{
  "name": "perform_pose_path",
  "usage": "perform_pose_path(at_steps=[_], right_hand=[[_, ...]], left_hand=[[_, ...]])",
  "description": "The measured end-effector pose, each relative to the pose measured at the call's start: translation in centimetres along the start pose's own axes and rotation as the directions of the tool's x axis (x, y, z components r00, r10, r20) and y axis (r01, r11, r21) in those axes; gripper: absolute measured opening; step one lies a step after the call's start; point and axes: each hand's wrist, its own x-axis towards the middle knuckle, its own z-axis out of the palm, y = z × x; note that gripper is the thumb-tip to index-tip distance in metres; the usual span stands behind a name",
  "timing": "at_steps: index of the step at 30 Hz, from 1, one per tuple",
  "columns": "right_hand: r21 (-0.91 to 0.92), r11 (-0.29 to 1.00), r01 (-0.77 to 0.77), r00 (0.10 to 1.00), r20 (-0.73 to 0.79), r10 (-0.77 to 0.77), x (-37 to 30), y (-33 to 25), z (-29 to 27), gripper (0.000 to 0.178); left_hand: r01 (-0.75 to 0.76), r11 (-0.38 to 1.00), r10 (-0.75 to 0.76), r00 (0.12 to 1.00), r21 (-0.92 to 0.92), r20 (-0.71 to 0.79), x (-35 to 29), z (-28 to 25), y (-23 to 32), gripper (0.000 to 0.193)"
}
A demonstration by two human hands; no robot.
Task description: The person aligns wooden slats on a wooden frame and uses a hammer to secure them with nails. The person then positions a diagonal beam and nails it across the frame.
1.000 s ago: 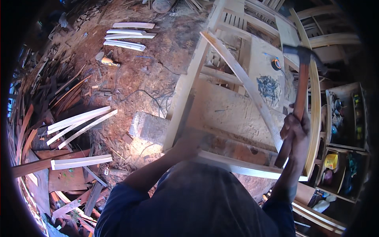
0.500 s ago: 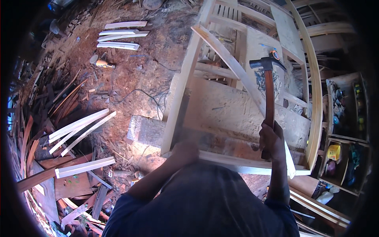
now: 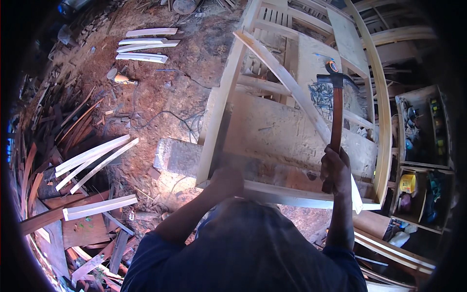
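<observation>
My right hand (image 3: 335, 169) is closed round the wooden handle of a claw hammer (image 3: 336, 114). The hammer stands nearly upright in view, its dark head over the wooden frame (image 3: 221, 109). At the frame's near left corner, my left hand (image 3: 227, 181) rests at the near rail (image 3: 272, 191); it is blurred and its fingers are hidden. A loose wooden strip (image 3: 287, 80) lies slantwise across the frame, passing behind the hammer and my right hand. Several nails (image 3: 321, 100) lie in a heap on the work surface beyond, near an orange-and-black tape measure (image 3: 332, 66).
White wooden strips lie on the dirt floor (image 3: 194, 58) at far left, with more strips (image 3: 92, 155) nearer. Scrap wood (image 3: 92, 214) piles up at left. An orange-and-white power tool (image 3: 120, 78) and a cable (image 3: 170, 114) lie on the ground. An open toolbox (image 3: 423, 165) stands at right.
The hammer head has swung slightly to the right, bringing the handle more upright. My left hand stays at the near rail. The whole view has shifted a little.
</observation>
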Motion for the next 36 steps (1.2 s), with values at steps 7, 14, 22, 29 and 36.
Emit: perform_pose_path(at_steps=[7, 14, 22, 29, 36], right_hand=[[-0.122, 0.988, 0.098, 0.995, 0.037, -0.095, 0.4, -4.3, 2.6, 0.023], [-0.252, 0.959, 0.127, 0.987, 0.126, -0.098, 1.2, -4.5, 3.9, 0.029], [-0.25, 0.955, 0.158, 0.984, 0.114, -0.133, 1.6, -4.9, 6.1, 0.029], [-0.492, 0.866, 0.088, 0.995, 0.091, -0.05, 3.3, -3.7, 4.2, 0.017], [-0.329, 0.022, 0.944, 0.303, 0.84, -0.45, 12.1, -12.5, 23.5, 0.057]], left_hand=[[-0.023, 0.999, 0.023, 1.0, -0.023, -0.012, 0.3, 1.3, -0.8, 0.029], [-0.115, 0.993, 0.11, 0.986, -0.031, -0.128, 0.8, 4.0, -1.8, 0.027], [-0.051, 0.997, 0.05, 0.999, -0.061, -0.021, 0.8, 4.5, -2.3, 0.025], [-0.126, 0.985, 0.111, 0.986, -0.118, -0.122, 0.3, 2.0, -1.3, 0.022], [-0.228, 0.97, 0.189, 0.923, -0.08, -0.337, 0.0, 5.3, -2.1, 0.026]])
